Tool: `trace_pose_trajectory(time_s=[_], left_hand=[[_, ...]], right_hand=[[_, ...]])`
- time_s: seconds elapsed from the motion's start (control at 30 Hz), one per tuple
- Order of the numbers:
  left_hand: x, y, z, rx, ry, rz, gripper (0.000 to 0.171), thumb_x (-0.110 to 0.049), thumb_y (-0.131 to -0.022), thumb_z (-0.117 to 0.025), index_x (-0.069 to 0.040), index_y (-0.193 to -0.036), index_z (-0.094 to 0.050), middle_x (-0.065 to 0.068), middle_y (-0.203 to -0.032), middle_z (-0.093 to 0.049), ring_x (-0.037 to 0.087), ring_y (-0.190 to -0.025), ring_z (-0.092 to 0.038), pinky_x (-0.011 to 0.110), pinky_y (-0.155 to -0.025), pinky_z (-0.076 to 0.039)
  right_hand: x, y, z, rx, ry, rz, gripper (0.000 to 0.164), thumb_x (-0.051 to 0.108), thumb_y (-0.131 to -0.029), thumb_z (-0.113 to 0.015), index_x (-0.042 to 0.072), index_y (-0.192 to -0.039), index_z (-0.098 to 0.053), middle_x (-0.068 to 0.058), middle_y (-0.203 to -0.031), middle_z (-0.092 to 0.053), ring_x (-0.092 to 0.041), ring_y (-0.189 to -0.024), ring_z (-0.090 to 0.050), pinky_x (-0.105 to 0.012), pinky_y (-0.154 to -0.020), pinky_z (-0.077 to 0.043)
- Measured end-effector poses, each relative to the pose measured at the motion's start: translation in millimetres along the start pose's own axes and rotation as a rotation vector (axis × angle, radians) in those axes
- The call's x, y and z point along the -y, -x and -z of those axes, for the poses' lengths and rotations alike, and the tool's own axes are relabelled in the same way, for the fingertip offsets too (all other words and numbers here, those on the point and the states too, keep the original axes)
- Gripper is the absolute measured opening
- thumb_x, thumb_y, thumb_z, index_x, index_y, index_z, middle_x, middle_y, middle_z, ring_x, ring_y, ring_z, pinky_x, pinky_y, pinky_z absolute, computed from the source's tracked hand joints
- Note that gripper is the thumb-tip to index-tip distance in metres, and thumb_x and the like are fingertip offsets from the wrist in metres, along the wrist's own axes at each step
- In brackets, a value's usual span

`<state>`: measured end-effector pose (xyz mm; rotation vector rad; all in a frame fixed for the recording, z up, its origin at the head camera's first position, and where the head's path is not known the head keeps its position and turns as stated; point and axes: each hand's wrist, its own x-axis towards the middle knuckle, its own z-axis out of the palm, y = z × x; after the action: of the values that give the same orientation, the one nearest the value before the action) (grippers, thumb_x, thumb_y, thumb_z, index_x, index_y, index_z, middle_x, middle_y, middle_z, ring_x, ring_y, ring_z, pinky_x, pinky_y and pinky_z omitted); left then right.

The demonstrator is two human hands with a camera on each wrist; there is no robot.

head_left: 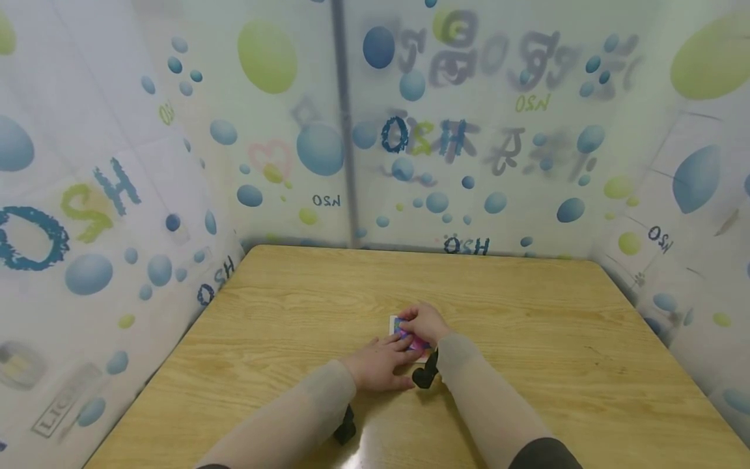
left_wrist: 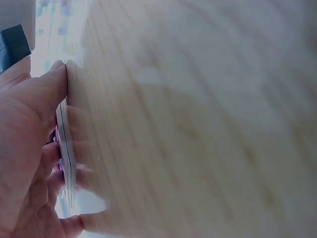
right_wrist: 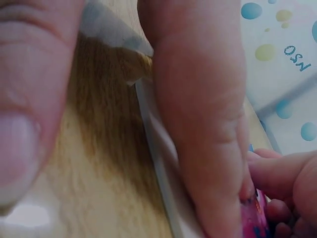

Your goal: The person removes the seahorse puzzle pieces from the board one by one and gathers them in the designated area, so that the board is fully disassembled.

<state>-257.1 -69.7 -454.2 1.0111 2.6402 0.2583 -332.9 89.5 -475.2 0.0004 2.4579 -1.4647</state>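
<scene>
A small flat card-like piece (head_left: 393,324) with a white border and a blue and pink picture lies on the table. My left hand (head_left: 379,366) rests across its near left part, fingers spread, index finger (right_wrist: 198,129) along the white border. The left wrist view shows the piece edge-on (left_wrist: 69,158), thin and layered, beside the left fingers. At its far side is my right hand (head_left: 426,322), fingers bent and tips on the printed face (right_wrist: 251,218). I cannot tell whether those tips pinch anything. Both hands cover much of the picture.
The wooden table (head_left: 293,293) reaches to printed curtains (head_left: 281,130) at the back and both sides. Black wrist camera mounts (head_left: 426,372) sit under the wrists, the right one close to the left thumb.
</scene>
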Motion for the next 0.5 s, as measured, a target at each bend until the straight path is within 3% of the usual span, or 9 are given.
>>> trace_pose_trajectory(time_s=[0.5], left_hand=[[3.0, -2.7, -3.1, 0.004, -0.001, 0.005, 0.067, -0.061, -0.092, -0.047, -0.031, -0.151, -0.031, -0.002, -0.160, -0.013, 0.020, -0.147, -0.009, 0.061, -0.111, -0.021]], right_hand=[[-0.9, -2.3, 0.7, -0.007, -0.025, 0.012, 0.015, 0.007, -0.088, -0.068, 0.010, -0.103, -0.070, -0.008, -0.107, -0.059, -0.024, -0.098, -0.055, -0.037, -0.086, -0.047]])
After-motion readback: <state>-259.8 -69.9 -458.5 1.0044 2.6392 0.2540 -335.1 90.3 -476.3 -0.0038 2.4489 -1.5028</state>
